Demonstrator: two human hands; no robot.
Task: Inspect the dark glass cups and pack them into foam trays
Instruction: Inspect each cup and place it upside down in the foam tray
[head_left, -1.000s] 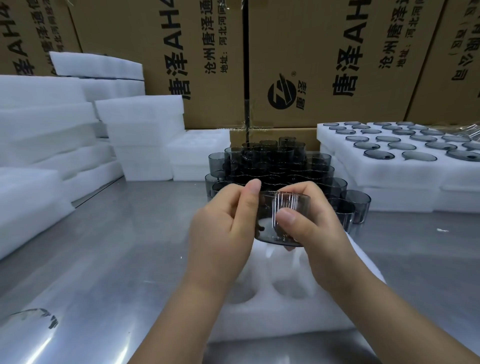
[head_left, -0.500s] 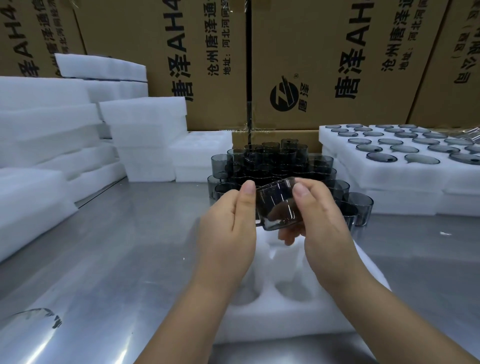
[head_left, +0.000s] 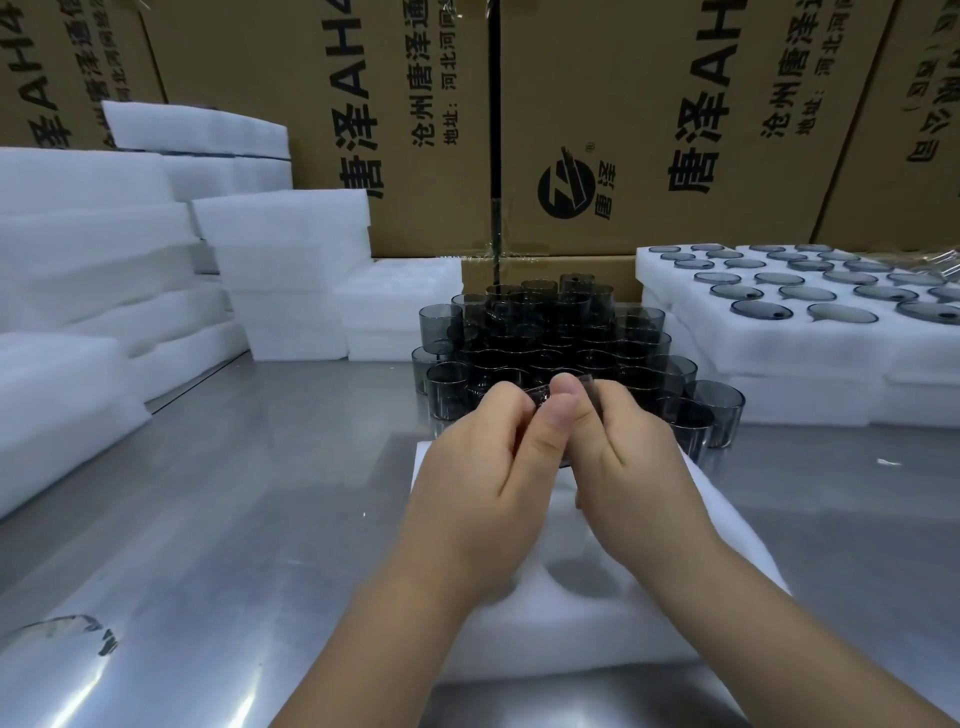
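I had turned the cup (head_left: 537, 399) further since a moment before, left hand (head_left: 483, 467) and right hand (head_left: 618, 457) fingers clasping it, so inspection stayed unfinished above the foam tray (head_left: 727, 530).

Printed cardboard cartons (head_left: 649, 130) behind steel table (head_left: 208, 493)

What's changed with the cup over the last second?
The left hand and right hand have closed together around the dark glass cup, turning it until mostly hidden. Both still hold it above the foam tray; the cup pile is unmoved.
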